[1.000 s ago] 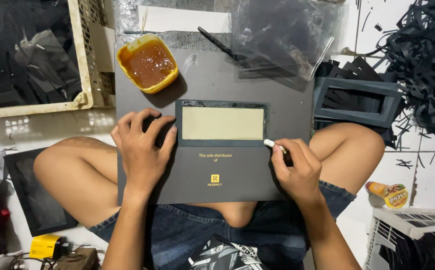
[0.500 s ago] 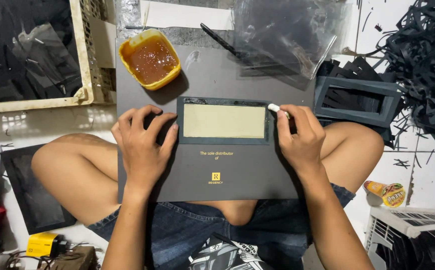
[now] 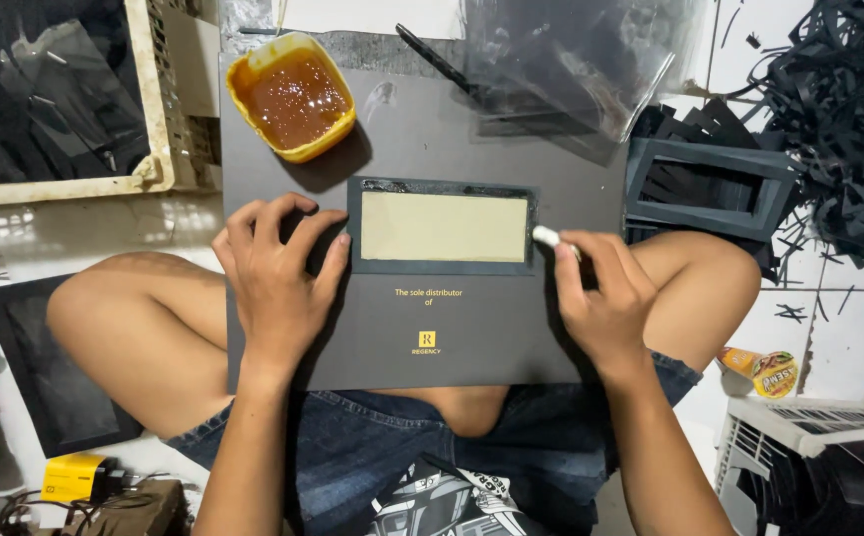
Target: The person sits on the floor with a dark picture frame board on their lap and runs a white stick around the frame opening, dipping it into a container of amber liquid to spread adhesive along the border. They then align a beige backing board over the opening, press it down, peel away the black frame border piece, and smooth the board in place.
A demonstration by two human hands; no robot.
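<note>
One view, from the head, looks down at a dark grey board (image 3: 471,328) lying across the person's bare knees. At its far left corner stands a yellow tub (image 3: 293,94) filled with brown glue, and a cream crate (image 3: 154,149) of dark sheets sits just left of the board. On the board lies a black frame (image 3: 442,226) with a tan, paper-coloured window, its long axis running left to right, its upper edge glossy. The left hand (image 3: 278,288) presses flat, fingers spread, on the frame's left end. The right hand (image 3: 605,298) pinches a small white stick (image 3: 545,236), its tip touching the frame's right edge.
</note>
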